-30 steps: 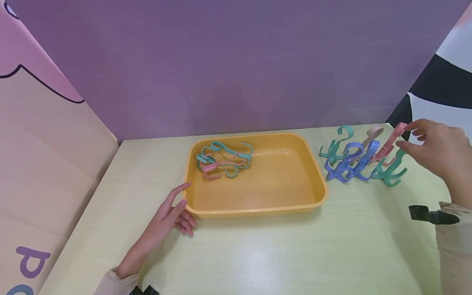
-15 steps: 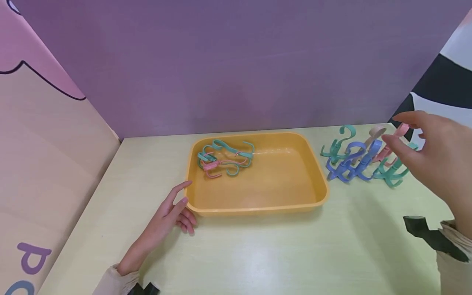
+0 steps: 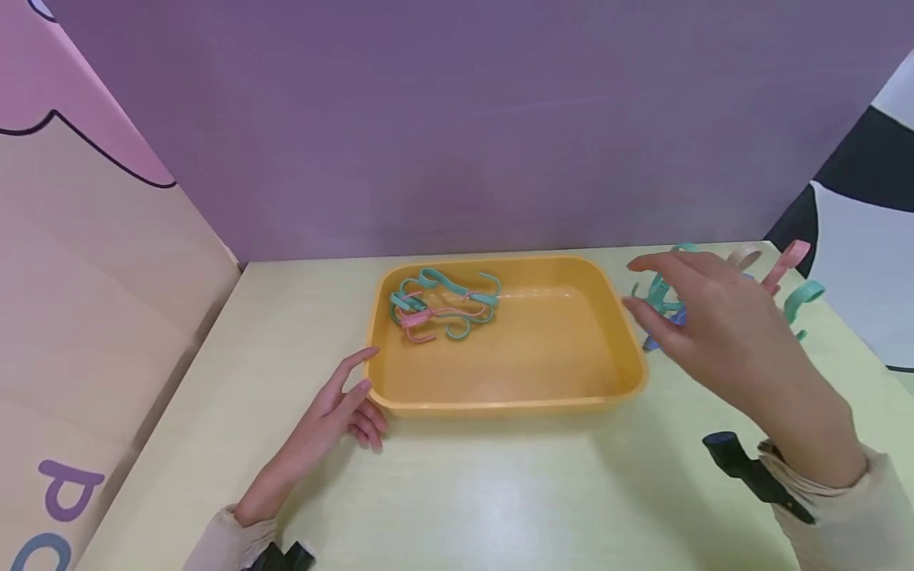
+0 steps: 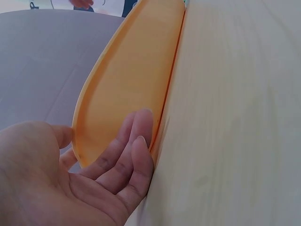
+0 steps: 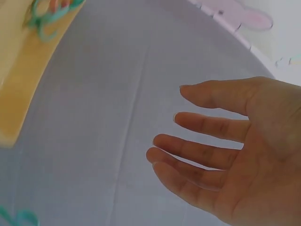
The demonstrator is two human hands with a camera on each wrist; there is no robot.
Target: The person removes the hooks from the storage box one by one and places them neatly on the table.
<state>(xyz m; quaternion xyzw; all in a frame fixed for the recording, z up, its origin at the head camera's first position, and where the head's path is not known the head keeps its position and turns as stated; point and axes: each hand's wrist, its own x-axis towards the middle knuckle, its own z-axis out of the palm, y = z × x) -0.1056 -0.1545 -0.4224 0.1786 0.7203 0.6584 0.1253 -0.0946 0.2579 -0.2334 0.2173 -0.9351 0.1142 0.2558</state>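
My left hand (image 3: 334,412) is at the near left corner of a yellow plastic tray (image 3: 543,357), its index finger and thumb touching the rim. The other fingers bend loosely beside the outer wall. Inside the tray, teal (image 3: 457,288) and pink plastic hanging hooks (image 3: 417,319) lie tangled. My right hand (image 3: 735,325) hovers right of the tray, fingers spread, holding nothing. Behind it a cluster of hooks is partly hidden: a teal hook (image 3: 655,292), a beige hook (image 3: 744,256), a pink hook (image 3: 785,263), a green hook (image 3: 803,295), and some blue.
The tray rests on a pale wooden table (image 3: 464,492). A purple panel (image 3: 457,143) rises along the table's back edge. A printed pink and cream panel (image 3: 93,277) borders the left side, and a black and white one (image 3: 867,190) the right.
My right hand has moved left and toward me, away from the pink hook, which stays in the cluster. The left hand keeps its place at the tray corner. The head view has shifted slightly.
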